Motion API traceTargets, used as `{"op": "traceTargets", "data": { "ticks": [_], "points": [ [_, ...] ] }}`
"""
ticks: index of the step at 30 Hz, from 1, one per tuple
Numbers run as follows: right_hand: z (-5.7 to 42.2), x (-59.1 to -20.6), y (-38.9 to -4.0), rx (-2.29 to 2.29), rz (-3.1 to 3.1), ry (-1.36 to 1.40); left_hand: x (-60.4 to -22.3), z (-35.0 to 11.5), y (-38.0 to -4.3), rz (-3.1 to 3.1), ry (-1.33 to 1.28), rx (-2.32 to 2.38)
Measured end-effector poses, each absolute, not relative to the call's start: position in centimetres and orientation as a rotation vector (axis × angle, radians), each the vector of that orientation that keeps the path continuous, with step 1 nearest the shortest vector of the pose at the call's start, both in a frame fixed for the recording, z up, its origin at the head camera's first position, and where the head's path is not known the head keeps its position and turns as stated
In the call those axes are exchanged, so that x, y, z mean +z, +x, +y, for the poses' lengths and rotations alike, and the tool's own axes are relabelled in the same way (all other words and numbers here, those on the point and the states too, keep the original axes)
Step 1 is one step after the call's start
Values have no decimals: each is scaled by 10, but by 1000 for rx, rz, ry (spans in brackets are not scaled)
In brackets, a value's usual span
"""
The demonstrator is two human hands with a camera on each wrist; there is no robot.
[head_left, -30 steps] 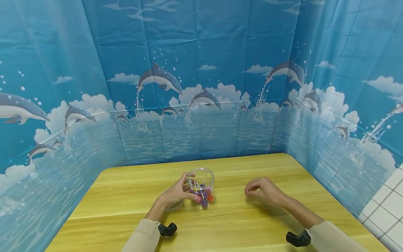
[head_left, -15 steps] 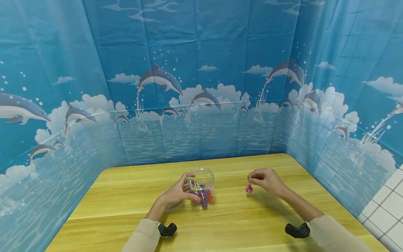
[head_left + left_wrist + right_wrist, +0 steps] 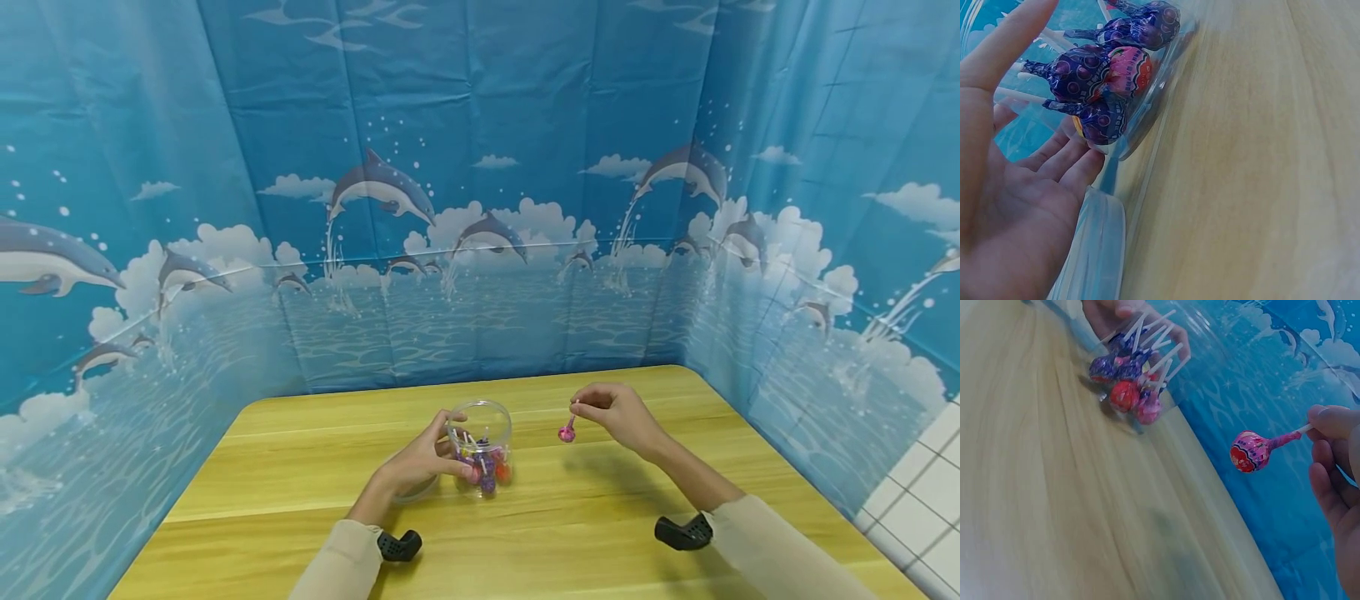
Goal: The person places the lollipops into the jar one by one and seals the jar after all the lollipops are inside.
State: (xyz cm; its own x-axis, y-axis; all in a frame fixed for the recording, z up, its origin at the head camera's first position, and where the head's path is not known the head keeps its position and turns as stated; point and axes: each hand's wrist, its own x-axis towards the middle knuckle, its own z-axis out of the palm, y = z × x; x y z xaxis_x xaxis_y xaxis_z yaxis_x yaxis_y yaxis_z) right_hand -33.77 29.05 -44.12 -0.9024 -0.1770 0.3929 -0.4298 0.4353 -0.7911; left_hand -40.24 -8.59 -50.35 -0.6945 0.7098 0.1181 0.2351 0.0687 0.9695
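Observation:
My left hand (image 3: pixel 414 463) holds a clear plastic jar (image 3: pixel 507 440) round its left side, thumb in front and fingers behind. The jar stands upright on the table. Several wrapped lollipops (image 3: pixel 1124 396) lie low inside it, purple, red and pink, most with white sticks pointing up. To the jar's right, above the table, my right hand (image 3: pixel 622 422) pinches a pink lollipop (image 3: pixel 1251 452) by the end of its white stick. Its wrapped head hangs down and to the left, apart from the jar. The jar's top is uncovered.
A clear round lid (image 3: pixel 1100 244) lies on the table beside the jar, partly hidden by my left hand in the head view. The yellow wood-grain table (image 3: pixel 300 467) ends at a blue dolphin-print curtain (image 3: pixel 480 325) at the back and sides.
My right hand has risen from the table with the pink lollipop, first hidden, and then moved left toward the jar. My left hand and the jar have stayed in place.

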Motion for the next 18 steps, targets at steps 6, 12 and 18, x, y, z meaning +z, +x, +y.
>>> {"op": "traceTargets", "data": {
  "ticks": [6, 12, 18],
  "points": [
    [279, -431, -342, 1487, -2448, 501, -503, -85, -403, 1934, 909, 1675],
    [266, -424, -346, 1516, -2387, 520, -501, -85, -401, 1937, 906, 1673],
    [249, -416, -348, 1578, -2288, 551, -501, -85, -399, 1937, 928, 1678]
  ]
}}
